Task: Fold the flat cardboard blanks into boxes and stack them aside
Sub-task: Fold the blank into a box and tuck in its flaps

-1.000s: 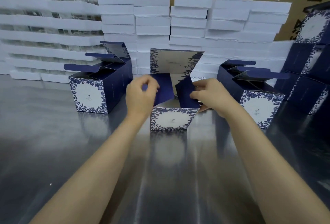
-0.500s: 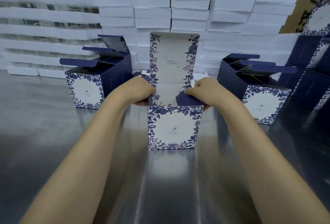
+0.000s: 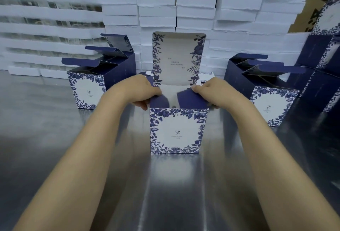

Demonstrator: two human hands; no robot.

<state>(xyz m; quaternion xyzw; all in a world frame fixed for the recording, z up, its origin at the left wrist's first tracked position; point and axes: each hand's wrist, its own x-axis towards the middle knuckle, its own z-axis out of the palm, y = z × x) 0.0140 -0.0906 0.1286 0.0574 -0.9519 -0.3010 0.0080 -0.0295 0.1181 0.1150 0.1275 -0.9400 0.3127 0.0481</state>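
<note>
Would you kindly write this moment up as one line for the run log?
box: upright, lid up | left hand: grips left flap | right hand: grips right flap

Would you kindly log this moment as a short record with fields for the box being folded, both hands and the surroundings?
Box in work: middle box, upright on the metal table, lid flap raised
Left hand: grips the left side flap
Right hand: grips the right side flap
Folded boxes: left box and right box, tops open
Behind: white foam stacks
</note>
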